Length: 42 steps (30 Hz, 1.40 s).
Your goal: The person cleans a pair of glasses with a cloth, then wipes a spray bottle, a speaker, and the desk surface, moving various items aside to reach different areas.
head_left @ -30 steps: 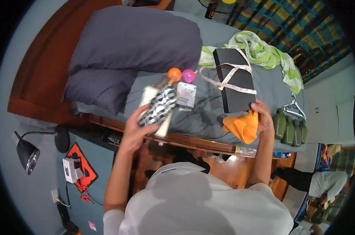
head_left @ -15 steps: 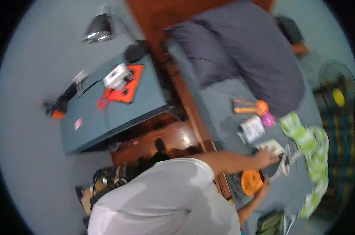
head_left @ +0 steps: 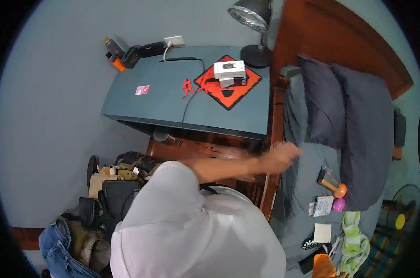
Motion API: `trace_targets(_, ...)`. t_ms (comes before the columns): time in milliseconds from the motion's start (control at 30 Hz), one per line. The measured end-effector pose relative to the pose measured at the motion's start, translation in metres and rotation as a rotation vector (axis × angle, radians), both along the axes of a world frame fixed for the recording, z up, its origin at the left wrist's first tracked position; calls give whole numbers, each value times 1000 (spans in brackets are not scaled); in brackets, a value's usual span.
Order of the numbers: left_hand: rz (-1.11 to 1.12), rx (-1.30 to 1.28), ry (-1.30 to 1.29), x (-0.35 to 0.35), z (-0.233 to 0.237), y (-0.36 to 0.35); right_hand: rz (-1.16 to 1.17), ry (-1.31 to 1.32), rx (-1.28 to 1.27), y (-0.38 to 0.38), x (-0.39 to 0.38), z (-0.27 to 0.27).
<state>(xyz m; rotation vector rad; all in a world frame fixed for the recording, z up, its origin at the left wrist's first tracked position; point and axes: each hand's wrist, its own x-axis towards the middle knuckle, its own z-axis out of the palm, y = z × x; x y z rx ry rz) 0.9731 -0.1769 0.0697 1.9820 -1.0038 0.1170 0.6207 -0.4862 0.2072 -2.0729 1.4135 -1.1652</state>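
My left hand is raised over the near edge of the bed, beside the wooden bed rail. Motion smears its fingers, and nothing clearly shows in it. At the bottom edge, only a sliver of my right hand shows, at the side of an orange cloth pouch that it grips. Close to the pouch lie a black flat case, a black-and-white patterned item, a cream notepad and a green-and-white cloth.
Farther up the bed are a dark box, an orange ball, a pink ball, a white booklet and dark pillows. A grey desk holds a lamp, white box and red mat.
My left hand has left the notepad area and moved up the bed toward the desk. The view has turned left, so the orange pouch and my right hand now sit at the bottom edge.
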Motion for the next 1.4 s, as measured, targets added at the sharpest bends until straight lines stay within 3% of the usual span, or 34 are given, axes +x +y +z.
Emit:
trace_targets(33, 184, -5, 109, 23, 1, 49, 54, -2, -14, 6, 17, 9)
trace_targets(133, 794, 105, -207, 82, -13, 214, 246, -2, -12, 22, 72, 27)
trace_targets(200, 1002, 185, -315, 105, -23, 332, 380, 18, 2, 37, 109, 32)
trace_targets(267, 1120, 397, -279, 123, -32, 439, 501, 27, 34, 61, 146, 38)
trace_targets(300, 1154, 492, -154, 126, -25, 480, 587, -59, 194, 61, 161, 36)
trace_targets(333, 1180, 583, -31, 130, -18, 517, 590, -53, 186, 76, 176, 43)
trace_targets(400, 1141, 712, 201, 151, -35, 597, 771, -31, 291, 118, 222, 61)
trace_targets(500, 1001, 687, 352, 175, -59, 682, 835, 21, 287, 173, 275, 82)
trace_targets(533, 988, 687, 352, 182, -59, 695, 823, 24, 284, 188, 290, 83)
trace_targets(600, 905, 920, 487, 191, -61, 711, 893, 85, 222, 213, 316, 88)
trace_targets(833, 793, 1004, 547, 207, -61, 734, 899, 172, 163, 289, 367, 94)
trace_targets(1033, 721, 773, 445, 199, -66, 741, 913, 182, 187, 299, 387, 78)
trace_targets(1133, 730, 781, 476, 192, -56, 733, 908, 243, 174, 312, 391, 77)
trace_targets(1200, 779, 625, 596, 189, -53, 731, 930, 165, 204, 313, 394, 74)
trace_targets(1333, 608, 899, 640, 191, -38, 721, 915, 121, 243, 316, 396, 73)
trace_targets(1400, 531, 561, 717, 188, -36, 702, 926, 106, 248, 312, 399, 67)
